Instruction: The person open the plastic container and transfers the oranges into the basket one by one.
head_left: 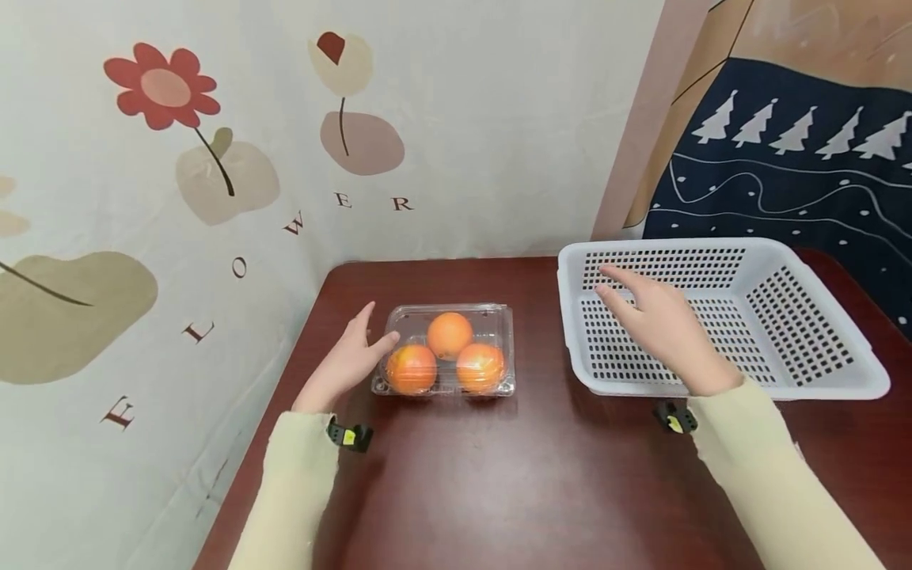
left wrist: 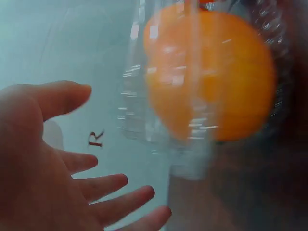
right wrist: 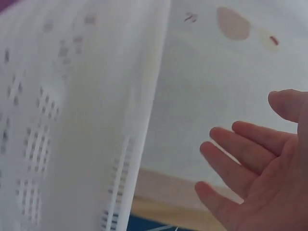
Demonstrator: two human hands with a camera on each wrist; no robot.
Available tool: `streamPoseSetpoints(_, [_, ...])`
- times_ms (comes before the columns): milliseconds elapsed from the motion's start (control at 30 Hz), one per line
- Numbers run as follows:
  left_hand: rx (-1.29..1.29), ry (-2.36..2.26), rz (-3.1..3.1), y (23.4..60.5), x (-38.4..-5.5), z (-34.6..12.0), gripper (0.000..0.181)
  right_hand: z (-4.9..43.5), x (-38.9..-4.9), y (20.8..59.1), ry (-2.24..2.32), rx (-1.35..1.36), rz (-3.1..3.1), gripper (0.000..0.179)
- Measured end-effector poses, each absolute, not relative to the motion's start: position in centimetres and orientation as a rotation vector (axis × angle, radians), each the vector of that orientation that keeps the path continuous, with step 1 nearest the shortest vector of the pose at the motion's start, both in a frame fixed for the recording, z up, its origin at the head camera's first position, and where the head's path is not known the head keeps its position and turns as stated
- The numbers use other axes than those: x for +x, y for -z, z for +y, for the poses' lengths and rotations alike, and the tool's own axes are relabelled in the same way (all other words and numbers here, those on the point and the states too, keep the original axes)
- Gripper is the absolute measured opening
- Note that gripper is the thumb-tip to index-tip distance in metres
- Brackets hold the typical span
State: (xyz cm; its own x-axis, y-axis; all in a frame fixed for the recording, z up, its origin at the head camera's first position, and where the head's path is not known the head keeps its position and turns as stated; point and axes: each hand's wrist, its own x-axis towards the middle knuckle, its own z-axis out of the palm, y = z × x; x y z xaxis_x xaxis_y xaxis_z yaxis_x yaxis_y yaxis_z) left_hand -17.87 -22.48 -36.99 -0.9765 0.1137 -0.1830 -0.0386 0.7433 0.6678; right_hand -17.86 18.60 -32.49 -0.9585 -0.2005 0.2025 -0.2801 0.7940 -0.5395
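A clear plastic clamshell box (head_left: 493, 319) with three oranges (head_left: 450, 336) in it stands at the table's middle left. Beside its left side hovers my left hand (head_left: 345, 360), fingers spread and relaxed, thumb toward the box. In the left wrist view the nearest orange (left wrist: 211, 77) shows through the shiny plastic, apart from the fingertips (left wrist: 118, 180). My right hand (head_left: 666, 324) hangs over the left part of a white perforated basket (head_left: 773, 273), holding nothing. In the right wrist view its fingers (right wrist: 236, 166) are loosely extended, away from the basket wall (right wrist: 91, 110).
Both things stand on a dark red-brown table (head_left: 527, 483). A pale wall covering (head_left: 492, 119) with printed flowers and letters rises behind and to the left. Behind the basket at the right hangs a dark blue cloth (head_left: 784, 182) with white trees. Each wrist wears a black strap (head_left: 349, 435).
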Motion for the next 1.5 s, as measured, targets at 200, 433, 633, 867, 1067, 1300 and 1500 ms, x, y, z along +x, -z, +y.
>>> streamPoseSetpoints(200, [0.207, -1.215, 2.621, 39.1, -16.6, -22.2, 0.086, 16.6, -15.9, 33.3, -1.074, 0.473, -2.715, 0.045])
streamPoseSetpoints(433, [0.272, -1.371, 2.536, 38.4, -15.5, -21.2, 0.087, 14.0, -14.1, 35.1, -1.373, 0.562, -2.57, 0.033])
streamPoseSetpoints(633, [0.284, -1.447, 2.512, 39.5, -15.4, -21.4, 0.09, 11.7, -13.0, 36.8, -1.645, 0.648, -2.445, 0.029])
streamPoseSetpoints(867, [0.354, -1.808, 2.301, 42.4, -16.7, -23.0, 0.079, 8.9, -12.4, 38.4, -1.646, 0.629, -2.314, 0.026])
streamPoseSetpoints(1067, [0.426, -2.086, 2.059, 43.5, -16.7, -23.5, 0.069, 7.4, -13.1, 40.6, -1.598, 0.611, -2.398, 0.042])
streamPoseSetpoints(1300, [0.477, -2.338, 1.736, 45.2, -16.8, -23.3, 0.064, 6.9, -14.1, 43.2, -1.744, 0.495, -2.566, 0.063])
streamPoseSetpoints(1500, [0.436, -2.429, 1.742, 45.6, -17.0, -23.2, 0.065, 6.9, -15.3, 44.5, -2.006, 0.536, -2.472, 0.06])
